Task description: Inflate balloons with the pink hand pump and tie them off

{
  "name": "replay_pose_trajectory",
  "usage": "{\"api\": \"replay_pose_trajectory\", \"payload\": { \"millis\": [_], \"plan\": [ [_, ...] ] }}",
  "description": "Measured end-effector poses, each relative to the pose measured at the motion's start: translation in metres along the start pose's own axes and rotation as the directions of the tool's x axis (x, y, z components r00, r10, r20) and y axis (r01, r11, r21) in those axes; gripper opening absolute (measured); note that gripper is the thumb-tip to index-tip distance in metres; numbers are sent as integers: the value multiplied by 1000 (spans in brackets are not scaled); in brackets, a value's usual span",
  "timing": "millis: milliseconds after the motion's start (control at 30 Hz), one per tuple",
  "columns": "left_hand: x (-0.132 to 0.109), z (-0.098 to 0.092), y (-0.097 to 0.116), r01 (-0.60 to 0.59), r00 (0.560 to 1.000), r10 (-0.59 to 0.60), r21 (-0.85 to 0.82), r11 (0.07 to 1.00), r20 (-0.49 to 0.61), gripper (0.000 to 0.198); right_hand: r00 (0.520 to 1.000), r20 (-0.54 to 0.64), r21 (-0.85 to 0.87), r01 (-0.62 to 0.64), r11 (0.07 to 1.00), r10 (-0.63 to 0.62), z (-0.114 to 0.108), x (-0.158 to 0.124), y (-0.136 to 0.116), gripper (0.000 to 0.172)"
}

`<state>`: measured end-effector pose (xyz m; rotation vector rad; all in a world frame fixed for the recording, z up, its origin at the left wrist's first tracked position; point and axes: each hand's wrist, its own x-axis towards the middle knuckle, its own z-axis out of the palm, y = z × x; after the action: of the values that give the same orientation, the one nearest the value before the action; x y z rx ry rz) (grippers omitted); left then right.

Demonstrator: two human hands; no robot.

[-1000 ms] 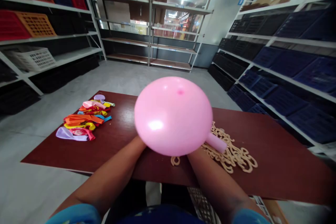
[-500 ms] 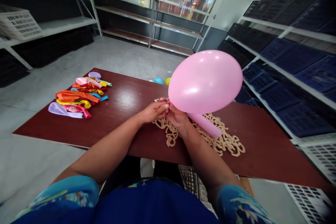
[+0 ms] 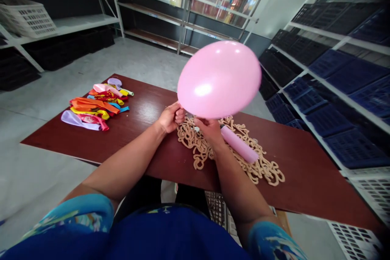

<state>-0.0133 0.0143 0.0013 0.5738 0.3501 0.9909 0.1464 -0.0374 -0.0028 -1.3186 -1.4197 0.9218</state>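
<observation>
A blown-up pink balloon (image 3: 219,79) floats over the middle of the table, its neck end at my left hand (image 3: 172,118). The fingers of that hand are curled closed around the neck. Just below the balloon is my right hand (image 3: 211,132), apart from the left, thumb stretched out and the other fingers partly hidden; I see nothing held in it. Under it lies a heap of beige curly cord (image 3: 199,156). A pink tube with a dark end, like a hand pump (image 3: 239,144), rests on the cord, beside my right hand.
Several uninflated balloons (image 3: 91,107) in mixed colours lie on the left of the dark red table (image 3: 146,146). Metal shelves (image 3: 152,14) stand behind. Blue and black crates (image 3: 347,101) fill the rack on the right. A white basket (image 3: 29,18) sits on the left shelf.
My hands were together at the balloon's neck and are now apart. The balloon has shifted left and up with my left hand, while my right hand has moved slightly right.
</observation>
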Motion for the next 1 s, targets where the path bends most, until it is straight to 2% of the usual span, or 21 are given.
{"api": "replay_pose_trajectory", "payload": {
  "millis": [67,167,233,300,367,433,533,633,800,900,1000],
  "plan": [
    [4,-5,5,-32,999,30,-54,998,-33,19,997,30,-160,70,985,-66,-5,-2,-2,24],
    [9,-13,7,-47,994,38,-91,995,-101,18,978,180,-416,175,892,-107,-11,-4,-2,27],
    [12,-17,6,-54,992,40,-110,992,-122,18,962,246,-433,219,874,-119,-13,-3,-1,25],
    [14,-19,5,-57,991,41,-127,990,-126,17,960,224,-341,236,910,-166,-15,-2,-1,23],
    [14,-21,4,-49,992,32,-141,989,-120,17,976,119,-180,200,963,-181,-17,-2,-3,21],
    [14,-21,4,-33,995,19,-151,988,-98,16,991,15,22,131,991,-132,-17,-2,-4,20],
    [13,-20,3,-8,999,0,-152,988,-54,16,996,-66,316,82,945,-65,-18,-2,-8,21],
    [13,-18,2,28,998,-35,-148,989,-47,18,994,-75,489,102,866,-75,-24,-3,-11,25],
    [11,-14,0,43,998,-49,-136,990,-39,18,994,-93,523,94,847,-53,-37,-1,-10,33],
    [9,-12,-1,53,998,-56,-84,995,-36,18,998,-47,476,51,878,-33,-33,2,-4,24],
    [8,-9,-3,48,998,-48,-3,999,-48,15,988,-128,351,128,928,-87,-23,3,-1,22]
  ]
}}
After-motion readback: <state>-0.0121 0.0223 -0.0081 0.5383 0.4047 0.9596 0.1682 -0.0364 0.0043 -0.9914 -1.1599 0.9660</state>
